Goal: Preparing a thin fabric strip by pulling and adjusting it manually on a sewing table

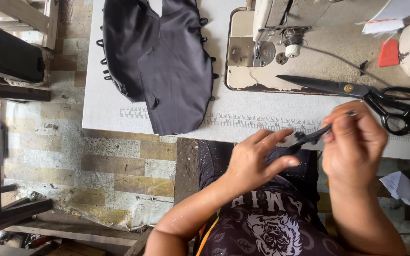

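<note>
Both hands up close together, just past the near edge of the white table point(105, 109). Left hand point(255, 159) reaching in from the lower left, palm turned down, fingers bent, pinching one end of a small black strip point(309, 137). Right hand point(354, 137) coming up from below, wrist bent, fingers curled tight on the other end of the same strip. Strip held in the air between them, over the lap. Big black scissors point(357, 90) lying on the table just above the right hand. Dark cloth point(167, 66) spread flat, well to the left. Sewing machine point(281, 28) at the top.
</note>
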